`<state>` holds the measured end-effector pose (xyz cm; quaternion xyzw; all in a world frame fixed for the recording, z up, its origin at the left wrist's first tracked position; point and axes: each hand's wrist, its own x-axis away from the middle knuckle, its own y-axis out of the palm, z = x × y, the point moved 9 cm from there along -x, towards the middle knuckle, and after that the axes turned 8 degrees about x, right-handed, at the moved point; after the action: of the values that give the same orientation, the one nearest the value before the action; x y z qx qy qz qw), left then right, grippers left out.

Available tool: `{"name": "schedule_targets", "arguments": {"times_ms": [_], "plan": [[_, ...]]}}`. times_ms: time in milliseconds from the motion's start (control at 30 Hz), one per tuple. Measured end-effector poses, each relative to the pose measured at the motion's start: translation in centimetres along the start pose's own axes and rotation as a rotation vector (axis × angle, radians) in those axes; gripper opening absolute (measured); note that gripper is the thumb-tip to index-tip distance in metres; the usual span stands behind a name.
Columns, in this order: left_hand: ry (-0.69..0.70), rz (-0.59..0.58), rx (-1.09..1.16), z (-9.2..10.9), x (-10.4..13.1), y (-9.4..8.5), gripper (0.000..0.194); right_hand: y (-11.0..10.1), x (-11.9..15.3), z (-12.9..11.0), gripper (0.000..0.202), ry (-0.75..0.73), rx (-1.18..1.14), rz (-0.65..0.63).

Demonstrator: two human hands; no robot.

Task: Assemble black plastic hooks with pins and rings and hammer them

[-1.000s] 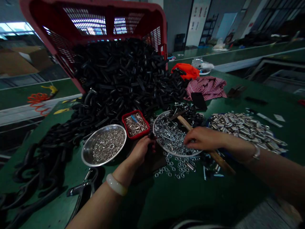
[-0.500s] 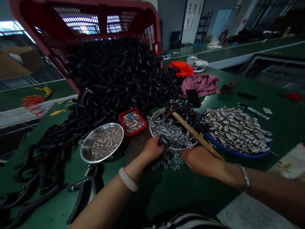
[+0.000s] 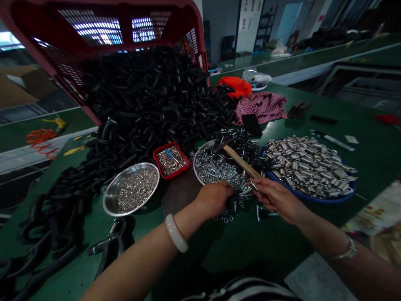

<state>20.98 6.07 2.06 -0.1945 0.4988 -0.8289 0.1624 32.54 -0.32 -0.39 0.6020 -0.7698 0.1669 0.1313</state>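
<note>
My left hand (image 3: 214, 200) is closed around a small black part (image 3: 232, 203), mostly hidden by the fingers, at the near edge of a round pale basin (image 3: 195, 169). Just to its right, my right hand (image 3: 277, 200) pinches a metal coil spring (image 3: 254, 187) between thumb and fingers. Small metal hardware (image 3: 216, 167) and black pieces fill the basin. Across it lies a hammer (image 3: 241, 161), its wooden handle end by my right fingers. Several loose nuts (image 3: 225, 218) and a bolt (image 3: 258, 212) lie on the green table below the hands.
A blue basin (image 3: 333, 199) heaped with springs stands at right. To the left are a red tray (image 3: 171, 175) of pins with a blue-handled tool and a steel bowl (image 3: 106, 205) of small metal parts. Behind, a tipped red crate (image 3: 200, 42) spills black handles (image 3: 150, 92).
My left hand has moved right with the black part. My right hand has lifted and turned, and a spring now shows in its fingers. The view has shifted slightly.
</note>
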Motion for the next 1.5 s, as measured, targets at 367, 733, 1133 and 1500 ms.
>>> {"name": "schedule_targets", "arguments": {"times_ms": [367,733,1133,1500], "plan": [[-0.215,0.116,0.102,-0.9,1.4,3.3,0.024,0.9,-0.1,0.5,0.042,-0.092,0.081,-0.023],[-0.412,0.31,1.687,-4.9,4.0,1.9,0.03,6.5,-0.1,-5.6,0.022,-0.525,0.468,-0.118],[-0.277,0.29,1.763,-6.6,5.8,1.2,0.036,9.1,-1.9,-6.0,0.026,-0.415,0.447,-0.209],[-0.169,0.215,1.971,-6.1,6.5,1.5,0.032,10.8,-2.9,-6.8,0.03,-0.359,0.41,-0.427]]}}
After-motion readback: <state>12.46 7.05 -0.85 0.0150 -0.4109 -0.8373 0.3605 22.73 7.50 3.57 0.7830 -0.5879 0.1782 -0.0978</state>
